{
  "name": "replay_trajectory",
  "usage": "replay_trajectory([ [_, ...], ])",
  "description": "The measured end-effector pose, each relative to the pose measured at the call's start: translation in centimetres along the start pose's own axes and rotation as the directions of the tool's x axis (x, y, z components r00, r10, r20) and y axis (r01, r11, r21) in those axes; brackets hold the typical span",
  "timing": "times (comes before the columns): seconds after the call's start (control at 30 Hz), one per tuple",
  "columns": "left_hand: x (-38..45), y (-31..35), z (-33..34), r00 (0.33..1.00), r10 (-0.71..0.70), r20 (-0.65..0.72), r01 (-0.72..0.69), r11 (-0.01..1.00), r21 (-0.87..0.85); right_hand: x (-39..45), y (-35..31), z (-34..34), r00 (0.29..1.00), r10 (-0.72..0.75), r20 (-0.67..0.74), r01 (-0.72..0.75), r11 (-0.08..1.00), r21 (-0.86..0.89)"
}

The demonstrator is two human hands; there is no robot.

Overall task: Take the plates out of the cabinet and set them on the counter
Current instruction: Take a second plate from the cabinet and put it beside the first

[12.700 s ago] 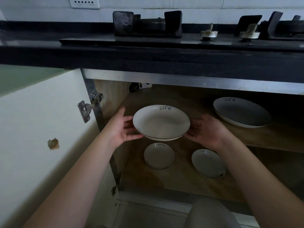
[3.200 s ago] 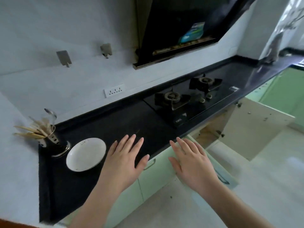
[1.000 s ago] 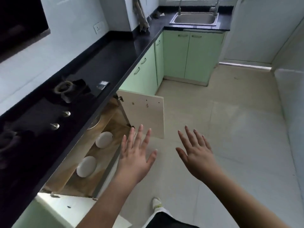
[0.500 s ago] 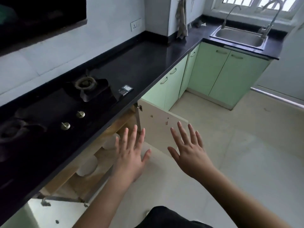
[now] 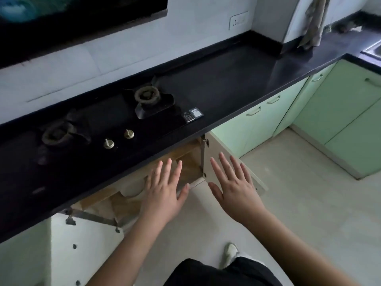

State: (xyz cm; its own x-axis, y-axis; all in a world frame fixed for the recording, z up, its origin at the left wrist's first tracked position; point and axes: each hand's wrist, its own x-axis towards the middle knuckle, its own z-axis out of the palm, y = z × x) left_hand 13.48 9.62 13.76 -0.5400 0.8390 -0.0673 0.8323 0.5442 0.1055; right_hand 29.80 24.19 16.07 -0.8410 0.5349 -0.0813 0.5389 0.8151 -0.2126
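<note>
The cabinet (image 5: 185,162) under the black counter (image 5: 237,83) stands with both doors swung out. Only a sliver of one white plate (image 5: 132,187) shows inside, under the counter's edge; the others are hidden. My left hand (image 5: 165,190) hovers flat in front of the cabinet opening, fingers spread and empty, partly covering the plate. Over the right door (image 5: 255,180) is my right hand (image 5: 233,186), also flat and empty. Neither hand touches anything.
A two-burner gas hob (image 5: 107,124) with two knobs is set in the counter above the cabinet. The left door (image 5: 82,254) hangs out at lower left. Green cabinets (image 5: 340,124) line the right corner; a sink edge (image 5: 373,49) shows far right. My foot (image 5: 229,252) is on the tiled floor.
The view has swung left and closer to the counter. Both hands stay spread and empty, now nearer the cabinet opening; less of the plates inside is visible.
</note>
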Motion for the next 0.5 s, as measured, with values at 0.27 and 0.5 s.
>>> replay_trajectory([
  [0.27, -1.3, 2.4, 0.2, 0.942, -0.334, 0.045, 0.334, 0.943, 0.005, 5.2, 3.0, -1.1, 0.95, -0.299, 0.093, 0.302, 0.953, -0.02],
  [0.5, -4.5, 1.5, 0.1, 0.896, -0.443, 0.031, 0.443, 0.896, -0.005, 6.5, 0.8, -0.4, 0.898, -0.423, 0.121, 0.429, 0.902, -0.036],
])
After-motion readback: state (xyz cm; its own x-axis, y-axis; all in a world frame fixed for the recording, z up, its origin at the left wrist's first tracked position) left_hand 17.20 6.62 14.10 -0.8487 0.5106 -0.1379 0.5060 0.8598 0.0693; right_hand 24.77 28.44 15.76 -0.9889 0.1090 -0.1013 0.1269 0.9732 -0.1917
